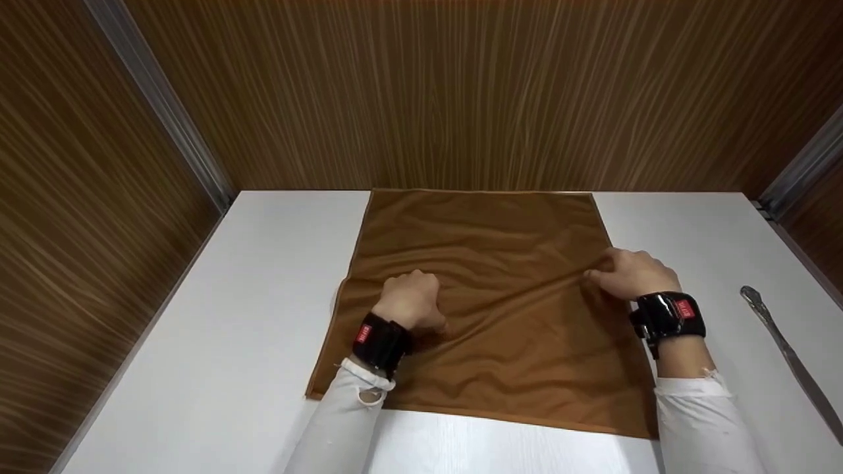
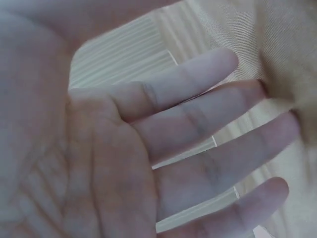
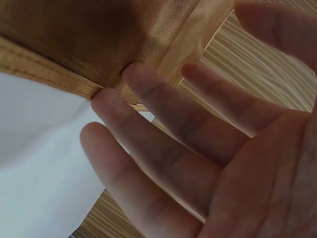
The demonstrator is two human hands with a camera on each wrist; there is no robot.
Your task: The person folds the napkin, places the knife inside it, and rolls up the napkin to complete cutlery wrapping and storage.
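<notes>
A brown cloth (image 1: pixel 487 289) lies spread flat on the white table (image 1: pixel 263 316), reaching its back edge. My left hand (image 1: pixel 411 299) rests on the cloth's left half, knuckles up. In the left wrist view its fingers (image 2: pixel 208 119) are stretched out with the tips touching a raised fold of the cloth (image 2: pixel 287 59). My right hand (image 1: pixel 629 273) is at the cloth's right edge, where creases run out from its fingertips. In the right wrist view its fingertips (image 3: pixel 138 84) press on the hemmed edge (image 3: pixel 44 67), and a lifted fold of the cloth (image 3: pixel 198 34) stands between them and the thumb.
A long metal utensil (image 1: pixel 787 355) lies on the table at the far right. Wood-grain walls (image 1: pixel 461 92) close in the table at the back and on both sides. Bare white table shows on either side of the cloth and along the front edge.
</notes>
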